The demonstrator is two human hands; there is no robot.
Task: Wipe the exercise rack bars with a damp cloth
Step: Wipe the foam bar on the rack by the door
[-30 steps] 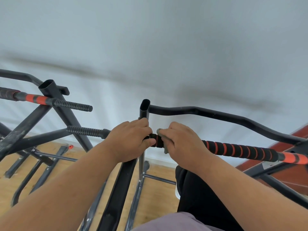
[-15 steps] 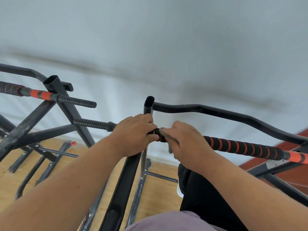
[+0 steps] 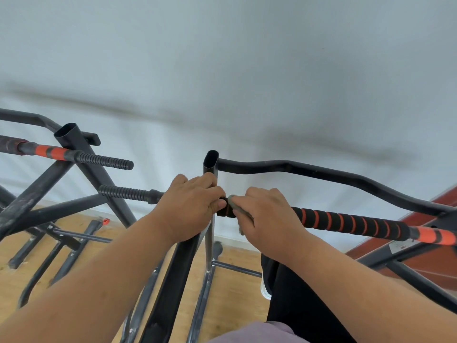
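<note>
a light wooden plank floor (image 3: 230, 300) carries the black metal exercise rack's base tubes (image 3: 217, 264) at 6 o'clock, and a second black frame's feet (image 3: 61, 246) at 8 o'clock, with a white shoe (image 3: 265, 289) at 5 o'clock.

Indoor exercise room, home gym or small fitness space by the look of it. Evidence: black steel exercise rack (image 3: 211, 169) in front of me, open-topped uprights, a wavy top bar (image 3: 321, 173), foam grip (image 3: 351, 222) banded black and orange. A second like frame (image 3: 81, 154) stands to my left. Wood-plank floor (image 3: 235, 293), plain pale wall (image 3: 247, 70).
</note>
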